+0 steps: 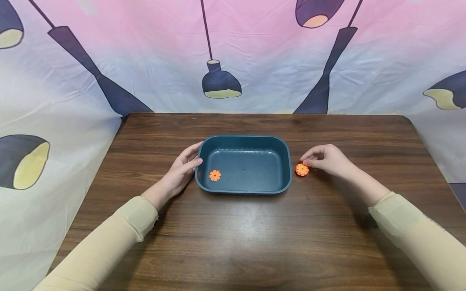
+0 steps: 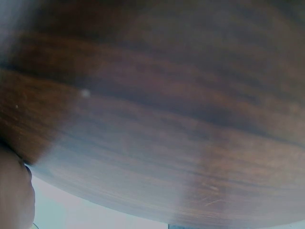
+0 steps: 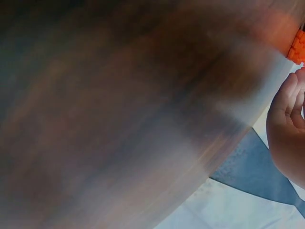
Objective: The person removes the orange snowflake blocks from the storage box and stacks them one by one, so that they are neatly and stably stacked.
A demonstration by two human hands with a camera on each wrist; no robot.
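A dark blue plastic tub (image 1: 244, 190) stands on the wooden table. My left hand (image 1: 181, 169) holds its left end, the thumb at the rim and the fingers along the outer wall. One orange notched disc (image 1: 215, 175) lies flat inside, near the left front corner. Just past the tub's right end is a small stack of orange notched discs (image 1: 301, 169). Thumb and fingertips of my right hand (image 1: 329, 159) pinch at the stack's upper right edge. In the right wrist view that orange stack (image 3: 297, 47) shows at the frame's edge, its layers partly cut off.
The brown wooden table (image 1: 247, 242) reaches back to a patterned cloth (image 1: 164, 72) hung behind it and at the sides. Only a blurred stretch of tabletop (image 2: 143, 119) and part of a hand show in the left wrist view.
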